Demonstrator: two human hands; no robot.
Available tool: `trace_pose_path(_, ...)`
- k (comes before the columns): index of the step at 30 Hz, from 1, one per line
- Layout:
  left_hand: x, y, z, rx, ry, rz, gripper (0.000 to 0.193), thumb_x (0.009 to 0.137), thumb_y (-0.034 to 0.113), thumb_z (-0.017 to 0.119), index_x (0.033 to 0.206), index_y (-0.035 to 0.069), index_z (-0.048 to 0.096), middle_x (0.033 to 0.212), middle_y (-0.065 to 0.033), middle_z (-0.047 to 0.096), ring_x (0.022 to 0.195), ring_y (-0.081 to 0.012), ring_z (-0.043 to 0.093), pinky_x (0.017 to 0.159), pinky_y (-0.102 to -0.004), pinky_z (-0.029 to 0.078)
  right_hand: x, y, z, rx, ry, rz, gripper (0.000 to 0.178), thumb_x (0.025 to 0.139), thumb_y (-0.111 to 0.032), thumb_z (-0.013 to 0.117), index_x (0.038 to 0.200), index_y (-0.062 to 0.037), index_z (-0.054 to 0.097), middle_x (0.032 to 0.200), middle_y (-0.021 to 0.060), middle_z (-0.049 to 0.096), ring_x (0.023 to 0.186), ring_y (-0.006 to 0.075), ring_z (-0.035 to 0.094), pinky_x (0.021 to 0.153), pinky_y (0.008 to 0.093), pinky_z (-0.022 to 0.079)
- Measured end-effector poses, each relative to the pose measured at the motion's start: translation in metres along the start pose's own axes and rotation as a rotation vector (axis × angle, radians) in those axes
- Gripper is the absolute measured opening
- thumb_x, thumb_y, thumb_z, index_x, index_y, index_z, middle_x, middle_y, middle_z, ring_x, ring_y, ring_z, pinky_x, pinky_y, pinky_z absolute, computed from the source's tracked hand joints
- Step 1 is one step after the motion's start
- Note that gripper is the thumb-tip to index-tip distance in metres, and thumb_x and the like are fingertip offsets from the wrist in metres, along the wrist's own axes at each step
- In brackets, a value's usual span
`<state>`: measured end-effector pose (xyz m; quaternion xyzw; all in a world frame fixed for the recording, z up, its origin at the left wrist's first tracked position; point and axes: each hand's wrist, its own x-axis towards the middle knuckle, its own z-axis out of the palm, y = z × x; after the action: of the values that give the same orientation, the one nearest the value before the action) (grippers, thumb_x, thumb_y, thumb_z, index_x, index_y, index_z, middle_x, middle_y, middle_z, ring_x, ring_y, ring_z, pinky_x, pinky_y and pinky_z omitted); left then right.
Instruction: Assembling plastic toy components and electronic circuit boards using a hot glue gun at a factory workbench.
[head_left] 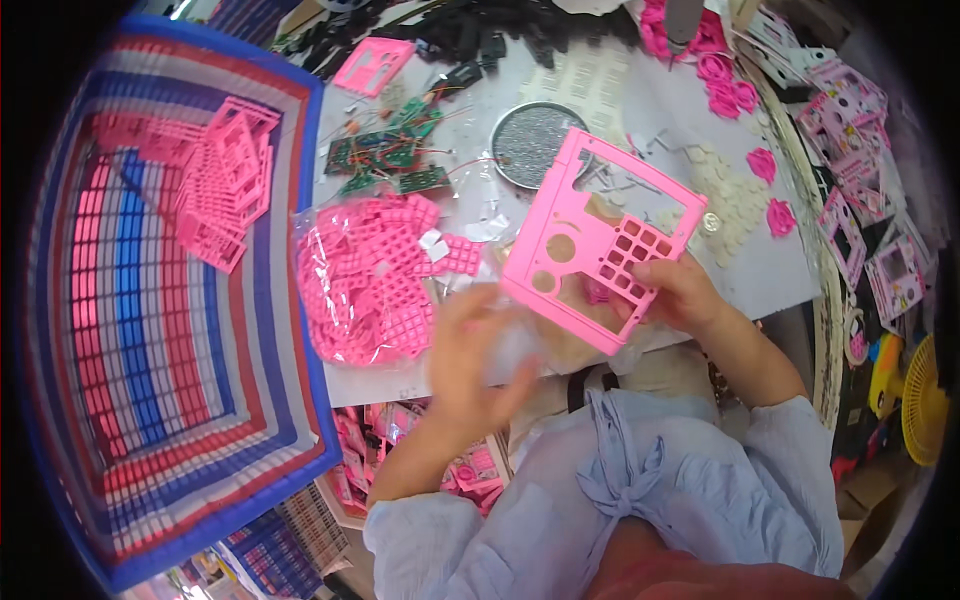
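Note:
A pink plastic panel (545, 215) is held up and tilted over the front of the table. It has a square grid of small holes, round openings and larger cut-out windows. My right hand (685, 292) grips its lower right edge, with some fingers hidden behind it. My left hand (468, 350) is blurred by motion and apart from the panel. Its thumb is spread from the fingers, and nothing shows in it. Beside it lies a clear bag of pink grid-shaped keypads (350, 285). Behind the panel stands a round tray (494, 140) of small silvery screws.
A striped woven basket (255, 400) at left holds pink frames (225, 180). Green circuit boards (395, 145) with wires and another pink panel (365, 68) lie far left. Cream parts (725, 205) and pink rosette-like pieces (762, 165) lie right. A tool tip (684, 25) hangs at the back.

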<state>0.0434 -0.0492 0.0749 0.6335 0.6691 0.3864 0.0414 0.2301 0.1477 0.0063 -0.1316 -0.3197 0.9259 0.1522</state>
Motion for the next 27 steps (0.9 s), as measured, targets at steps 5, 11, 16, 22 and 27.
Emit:
trace_pose_path(5,0.006,-0.018,0.027,-0.871,0.289,-0.662,0.058,0.092,0.022,0.067,0.140,0.000,0.043,0.127,-0.0120,0.053,0.110,-0.0270,0.057,0.093,-0.0403,0.049,-0.020,-0.005,0.006,-0.258,0.012,-0.208,0.055,0.095,-0.016,0.060,0.144,-0.0003,0.042,0.129,0.0125,0.060,0.115,0.0198,0.061,0.090,0.0316,0.054)
trace_pose_path(11,-0.047,0.005,0.070,-2.091,-0.029,-0.920,0.057,0.103,0.038,0.052,0.149,0.009,0.036,0.147,-0.0095,0.046,0.131,-0.0269,0.050,0.099,-0.0447,0.050,0.007,0.016,0.028,-1.344,-0.403,-0.848,0.071,0.084,-0.028,0.072,0.145,-0.0065,0.043,0.143,0.0161,0.049,0.127,0.0328,0.051,0.106,0.0468,0.042)
trace_pose_path(16,-0.008,0.010,0.045,-1.478,0.115,-1.049,0.047,0.105,0.029,0.048,0.146,0.006,0.040,0.120,-0.0099,0.062,0.084,-0.0135,0.060,0.061,-0.0247,0.048,-0.024,-0.047,0.010,-1.535,-0.442,-0.825,0.059,0.080,-0.031,0.073,0.134,-0.0132,0.058,0.135,0.0176,0.055,0.125,0.0352,0.052,0.106,0.0496,0.041)
trace_pose_path(22,-0.001,0.002,0.028,-1.048,0.454,-0.897,0.057,0.102,0.014,0.052,0.155,0.008,0.031,0.109,-0.0106,0.066,0.058,-0.0055,0.053,0.036,-0.0152,0.029,-0.124,-0.212,-0.147,-2.147,0.933,0.395,0.045,0.075,-0.017,0.068,0.119,-0.0066,0.063,0.109,0.0178,0.067,0.106,0.0345,0.061,0.084,0.0451,0.052)
trace_pose_path(27,0.005,-0.005,0.044,-0.962,0.478,-0.733,0.050,0.101,0.005,0.052,0.149,0.009,0.041,0.112,-0.0091,0.067,0.056,-0.0023,0.050,0.039,-0.0149,0.031,-0.222,-0.207,-0.204,-2.236,0.873,0.292,0.026,0.073,-0.016,0.068,0.095,-0.0024,0.064,0.085,0.0153,0.064,0.088,0.0350,0.061,0.076,0.0450,0.048)
